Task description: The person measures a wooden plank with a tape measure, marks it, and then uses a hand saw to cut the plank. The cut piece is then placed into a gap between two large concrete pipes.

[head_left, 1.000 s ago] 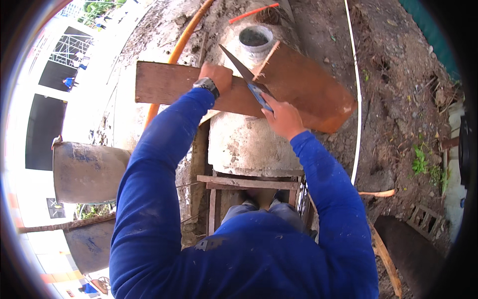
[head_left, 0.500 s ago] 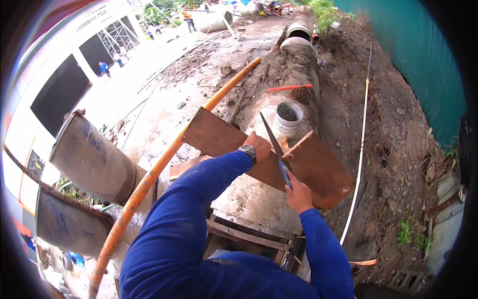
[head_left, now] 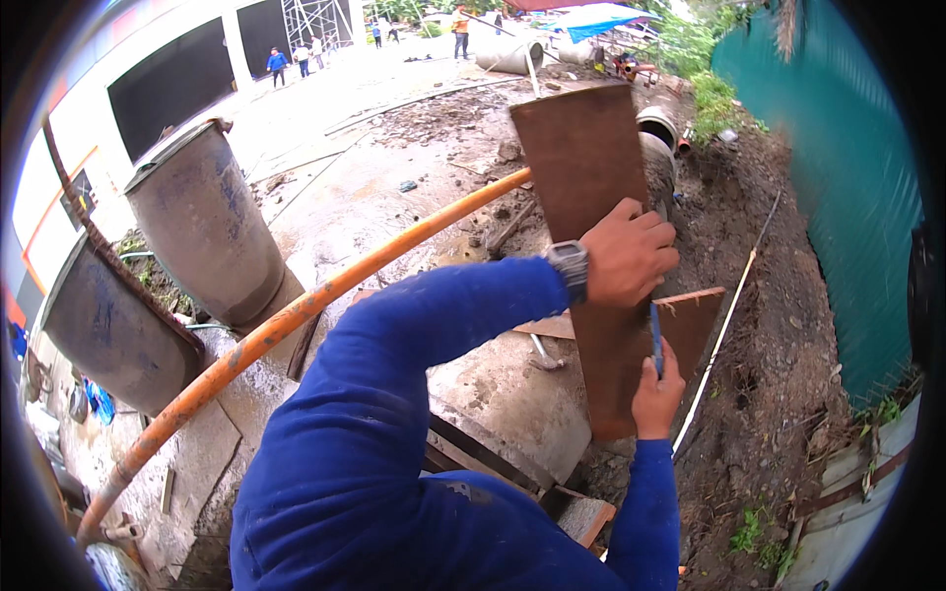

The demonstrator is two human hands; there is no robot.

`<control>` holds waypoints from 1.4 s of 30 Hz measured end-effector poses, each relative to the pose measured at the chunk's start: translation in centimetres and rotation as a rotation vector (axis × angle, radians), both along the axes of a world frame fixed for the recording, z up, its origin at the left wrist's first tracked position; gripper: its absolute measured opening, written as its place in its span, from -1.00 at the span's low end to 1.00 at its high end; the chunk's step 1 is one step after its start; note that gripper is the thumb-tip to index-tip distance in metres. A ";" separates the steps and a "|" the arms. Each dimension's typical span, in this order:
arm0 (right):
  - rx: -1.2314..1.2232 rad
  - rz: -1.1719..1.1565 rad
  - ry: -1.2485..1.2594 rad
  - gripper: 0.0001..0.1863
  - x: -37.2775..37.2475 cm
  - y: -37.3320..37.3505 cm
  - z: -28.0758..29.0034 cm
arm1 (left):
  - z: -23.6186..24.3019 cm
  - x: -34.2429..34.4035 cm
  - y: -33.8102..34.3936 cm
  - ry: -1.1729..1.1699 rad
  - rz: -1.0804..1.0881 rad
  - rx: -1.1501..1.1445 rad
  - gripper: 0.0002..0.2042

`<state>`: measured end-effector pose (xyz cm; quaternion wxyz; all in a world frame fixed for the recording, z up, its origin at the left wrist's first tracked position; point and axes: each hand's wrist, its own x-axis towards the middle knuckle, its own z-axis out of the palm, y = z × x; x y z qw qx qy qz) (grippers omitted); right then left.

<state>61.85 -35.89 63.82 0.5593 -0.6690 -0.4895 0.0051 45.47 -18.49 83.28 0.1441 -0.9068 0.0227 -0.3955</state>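
A brown plywood board (head_left: 583, 158) with a cut-out notch on its right side now stretches away from me, tilted up at its far end. My left hand (head_left: 629, 254), a watch at the wrist, has its fingers bent over the board's right edge just above the notch. In my closed right hand (head_left: 658, 396) is a hand saw (head_left: 656, 333). Its blue part lies at the notch, beside a splintered edge; most of its blade cannot be made out. Left of the board a hammer (head_left: 548, 361) lies on the concrete.
An orange pipe (head_left: 325, 295) slants across my left side. Beyond it stand two grey drums (head_left: 205, 227). Large concrete pipes (head_left: 658, 124) run ahead, with muddy soil and a white pole (head_left: 724, 340) to the right. A green wall (head_left: 838, 187) borders the site; several people are far off.
The board has swung from lying crosswise to pointing away, its far end raised. My left hand shifted right along with it. The saw moved right and the bucket is no longer visible.
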 end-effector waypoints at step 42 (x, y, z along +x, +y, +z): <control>0.575 -0.333 -0.365 -0.48 1.6 -4.5 3.9 | -9.2 7.5 -4.4 -0.449 -0.769 -1.708 -0.68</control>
